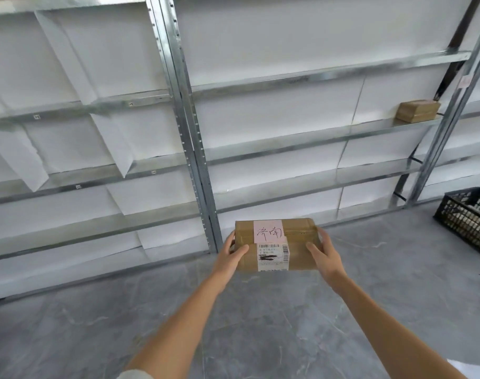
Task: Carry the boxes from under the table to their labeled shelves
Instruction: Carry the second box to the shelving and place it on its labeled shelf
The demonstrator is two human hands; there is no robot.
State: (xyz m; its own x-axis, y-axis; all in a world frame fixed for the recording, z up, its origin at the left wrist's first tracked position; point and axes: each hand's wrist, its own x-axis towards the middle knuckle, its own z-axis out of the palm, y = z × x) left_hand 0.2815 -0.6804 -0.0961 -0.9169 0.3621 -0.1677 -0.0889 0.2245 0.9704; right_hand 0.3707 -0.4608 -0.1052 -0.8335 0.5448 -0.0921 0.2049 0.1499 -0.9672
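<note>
Box (pixel 274 244) is held out in front at arm's length over the floor (pixel 260 324), long axis running left–right, pink label (pixel 267 230) facing up. Left hand (pixel 229 259) clamps the left end, right hand (pixel 324 257) the right end — fingers wrapped on, thumbs on top, equal reach. Shelves (pixel 315 138) lie straight ahead and mostly above the box. Another box (pixel 417 111) sits far right on a middle shelf; shelf labels unreadable, so I can't tell the target. Next move is likely lift and push forward.
</note>
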